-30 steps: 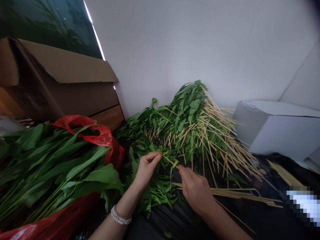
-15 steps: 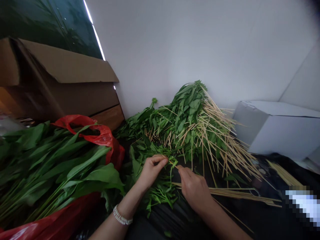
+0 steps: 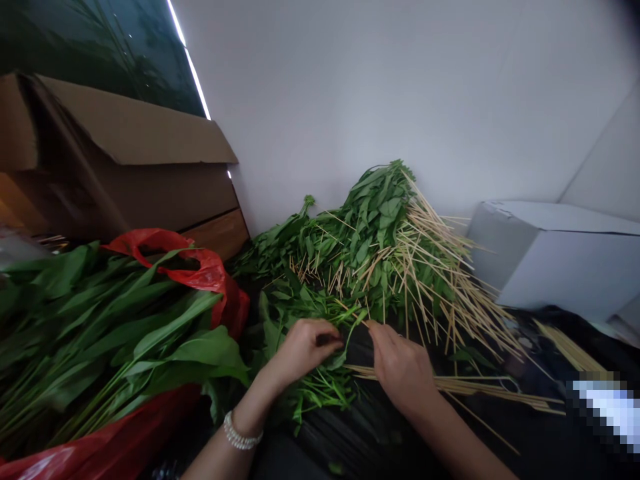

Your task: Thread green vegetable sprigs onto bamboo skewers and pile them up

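Observation:
My right hand [image 3: 403, 367] pinches a thin bamboo skewer [image 3: 485, 425], whose rear end sticks out behind the wrist. At its tip a pale green stem [image 3: 354, 328] bends over in a loop. My left hand [image 3: 311, 348], with a beaded bracelet at the wrist, has thumb and forefinger closed beside this stem; the exact pinch point is partly hidden. Beneath and behind the hands lie loose leafy greens [image 3: 325, 390]. Beyond them rises a heap of greens on skewers [image 3: 377, 213], with many bare stick ends [image 3: 440, 267] fanning to the right.
On the left, a red plastic bag [image 3: 220, 280] holds long-leaved greens [image 3: 100, 333]. A cardboard box [image 3: 140, 193] stands behind it. Loose skewers [image 3: 495, 390] lie right of my right hand, near a white box [image 3: 565, 260]. Black sheeting [image 3: 360, 440] covers the work surface.
My right hand has shifted slightly right and up with the skewer. My left hand has dropped a little, and the gap between the fingertips has widened.

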Demonstrator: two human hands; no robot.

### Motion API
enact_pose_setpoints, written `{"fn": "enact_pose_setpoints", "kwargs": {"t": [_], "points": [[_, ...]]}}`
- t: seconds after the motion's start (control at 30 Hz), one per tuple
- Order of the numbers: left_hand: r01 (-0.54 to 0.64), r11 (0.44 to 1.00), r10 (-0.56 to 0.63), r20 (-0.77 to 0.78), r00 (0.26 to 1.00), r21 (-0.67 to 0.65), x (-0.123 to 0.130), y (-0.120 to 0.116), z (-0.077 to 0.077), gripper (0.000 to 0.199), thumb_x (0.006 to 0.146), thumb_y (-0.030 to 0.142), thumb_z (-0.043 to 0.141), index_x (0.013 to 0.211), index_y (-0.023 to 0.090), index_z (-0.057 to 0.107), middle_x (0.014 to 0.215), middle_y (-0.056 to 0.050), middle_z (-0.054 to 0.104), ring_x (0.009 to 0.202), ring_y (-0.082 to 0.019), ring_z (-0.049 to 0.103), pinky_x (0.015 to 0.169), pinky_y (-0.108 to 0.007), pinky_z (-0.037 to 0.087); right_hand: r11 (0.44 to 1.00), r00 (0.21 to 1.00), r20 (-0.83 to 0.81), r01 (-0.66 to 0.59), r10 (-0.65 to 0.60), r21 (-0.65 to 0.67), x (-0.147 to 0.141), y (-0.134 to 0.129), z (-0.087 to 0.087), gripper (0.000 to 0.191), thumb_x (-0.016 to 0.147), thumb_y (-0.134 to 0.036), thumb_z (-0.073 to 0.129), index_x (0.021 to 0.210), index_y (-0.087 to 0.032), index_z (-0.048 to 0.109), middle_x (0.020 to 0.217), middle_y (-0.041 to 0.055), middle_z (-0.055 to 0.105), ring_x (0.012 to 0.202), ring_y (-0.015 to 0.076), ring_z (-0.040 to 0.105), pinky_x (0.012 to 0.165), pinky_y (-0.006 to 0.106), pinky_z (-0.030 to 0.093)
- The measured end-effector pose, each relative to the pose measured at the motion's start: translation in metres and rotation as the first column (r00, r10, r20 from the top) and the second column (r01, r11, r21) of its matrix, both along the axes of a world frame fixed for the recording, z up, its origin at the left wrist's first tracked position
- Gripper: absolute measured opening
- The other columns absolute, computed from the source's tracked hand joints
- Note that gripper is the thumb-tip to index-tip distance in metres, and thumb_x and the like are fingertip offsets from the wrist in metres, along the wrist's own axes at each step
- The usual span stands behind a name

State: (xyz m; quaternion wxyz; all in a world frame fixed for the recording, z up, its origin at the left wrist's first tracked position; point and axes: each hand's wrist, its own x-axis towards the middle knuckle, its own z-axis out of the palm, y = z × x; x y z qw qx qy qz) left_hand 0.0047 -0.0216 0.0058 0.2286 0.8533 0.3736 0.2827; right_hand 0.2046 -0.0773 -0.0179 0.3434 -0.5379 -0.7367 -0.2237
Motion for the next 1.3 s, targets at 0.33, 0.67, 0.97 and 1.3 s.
{"fn": "enact_pose_setpoints", "kwargs": {"t": [0.33, 0.67, 0.97, 1.3], "points": [[-0.033, 0.987, 0.074, -0.256, 0.964, 0.159, -0.005, 0.008, -0.014, 0.021, 0.083, 0.021, 0.063, 0.102, 0.023, 0.072, 0.095, -0.006, 0.073, 0.090, -0.022, 0.066, 0.080, -0.030, 0.048, 0.962, 0.983, -0.178, 0.099, -0.054, 0.254, 0.023, -0.002, 0.018, 0.021, 0.097, -0.017, 0.041, 0.108, -0.015, 0.059, 0.074, 0.0009, 0.067, 0.055, 0.0109, 0.060, 0.056, 0.023, 0.039], [-0.388, 0.853, 0.382, 0.088, 0.920, 0.349, -0.006, 0.014, -0.010, 0.037, 0.094, 0.027, 0.047, 0.129, 0.020, 0.057, 0.113, -0.011, 0.067, 0.106, -0.024, 0.060, 0.092, -0.038, 0.046, 0.973, 0.994, -0.094, -0.027, 0.050, 0.228, 0.015, -0.009, 0.021, 0.024, 0.095, -0.013, 0.036, 0.105, -0.013, 0.058, 0.072, 0.0016, 0.063, 0.056, 0.0124, 0.057, 0.056, 0.025, 0.037], [-0.263, 0.934, 0.338, -0.361, 0.869, 0.243, -0.003, 0.005, -0.009, 0.037, 0.096, 0.035, 0.044, 0.082, 0.020, 0.074, 0.066, -0.009, 0.070, 0.065, -0.022, 0.065, 0.065, -0.030, 0.041, 0.974, 0.985, -0.166, 0.083, -0.047, 0.213, 0.027, -0.005, 0.023, 0.022, 0.098, -0.019, 0.038, 0.103, -0.015, 0.059, 0.069, -0.0004, 0.064, 0.054, 0.0118, 0.058, 0.057, 0.025, 0.038], [-0.146, 0.897, 0.304, -0.341, 0.890, 0.418, -0.005, 0.010, -0.015, 0.042, 0.087, 0.024, 0.060, 0.129, 0.026, 0.057, 0.118, -0.010, 0.067, 0.120, -0.029, 0.051, 0.105, -0.051, 0.025, 0.981, 0.997, -0.074, 0.025, -0.011, 0.192, 0.017, -0.004, 0.018, 0.019, 0.096, -0.016, 0.043, 0.101, -0.015, 0.061, 0.072, 0.0006, 0.066, 0.056, 0.0120, 0.059, 0.057, 0.025, 0.037]]}}
